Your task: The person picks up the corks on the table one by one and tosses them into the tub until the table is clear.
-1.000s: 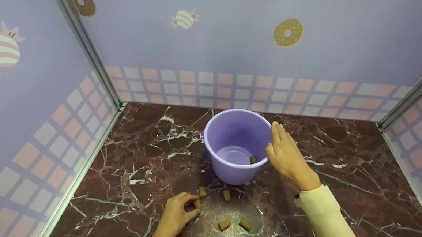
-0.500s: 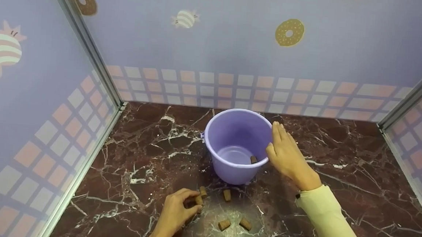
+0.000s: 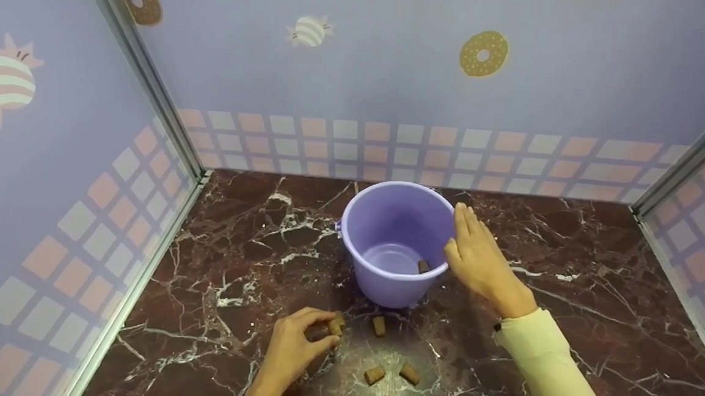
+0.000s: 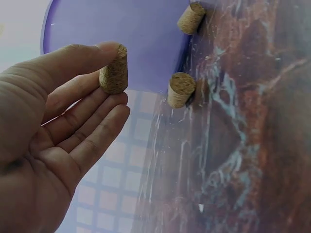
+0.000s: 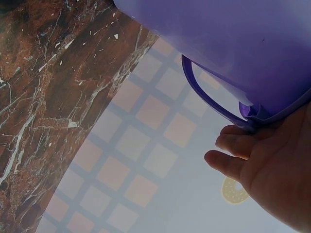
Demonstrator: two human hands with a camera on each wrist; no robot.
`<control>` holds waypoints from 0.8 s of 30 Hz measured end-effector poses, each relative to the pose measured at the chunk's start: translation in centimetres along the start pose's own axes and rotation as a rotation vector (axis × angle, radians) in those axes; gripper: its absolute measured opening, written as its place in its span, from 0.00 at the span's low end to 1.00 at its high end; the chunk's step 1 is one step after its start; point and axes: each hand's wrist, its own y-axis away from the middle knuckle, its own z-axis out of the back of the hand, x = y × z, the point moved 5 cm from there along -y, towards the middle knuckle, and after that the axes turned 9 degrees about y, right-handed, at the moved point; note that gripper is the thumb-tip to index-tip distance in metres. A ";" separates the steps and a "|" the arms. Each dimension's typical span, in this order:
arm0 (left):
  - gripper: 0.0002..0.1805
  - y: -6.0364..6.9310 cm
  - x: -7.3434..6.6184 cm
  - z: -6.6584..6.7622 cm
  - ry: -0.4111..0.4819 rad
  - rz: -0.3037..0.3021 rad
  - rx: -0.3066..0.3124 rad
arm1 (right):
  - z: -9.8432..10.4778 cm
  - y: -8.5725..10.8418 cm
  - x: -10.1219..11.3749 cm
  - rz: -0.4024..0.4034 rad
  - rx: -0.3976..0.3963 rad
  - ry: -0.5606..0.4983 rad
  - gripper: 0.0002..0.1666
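My left hand (image 3: 291, 344) pinches a cork (image 4: 115, 73) between thumb and fingers, low over the table in front of the bucket. Two more corks, a nearer cork (image 4: 181, 91) and a farther cork (image 4: 190, 20), stand beyond it in the left wrist view. The purple bucket (image 3: 391, 291) stands upright, with a dark cork (image 3: 423, 266) visible inside. Against the bucket's right rim rests my right hand (image 3: 483, 261), its fingers extended. The right wrist view shows the bucket's handle (image 5: 209, 99) hanging near those fingertips.
Two corks lie nearer the front, a left cork (image 3: 374, 375) and a right cork (image 3: 409, 374). The marble-patterned tabletop (image 3: 252, 241) meets a patterned back wall (image 3: 385, 71), with side panels at left and right.
My left hand has closed its pinch on the cork and moved it slightly away from me, up off the table. The right hand and the bucket stay where they were.
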 end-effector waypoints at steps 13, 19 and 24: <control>0.19 -1.0 -0.8 0.6 -0.030 -0.018 -0.007 | -0.1 0.0 0.0 -0.007 0.003 0.004 0.41; 0.19 -1.6 -1.7 0.7 -0.035 -0.072 -0.017 | 0.0 0.0 0.0 -0.010 -0.004 0.011 0.41; 0.20 -2.0 -2.3 0.9 -0.046 -0.109 -0.023 | 0.1 0.0 0.1 -0.017 0.005 0.031 0.41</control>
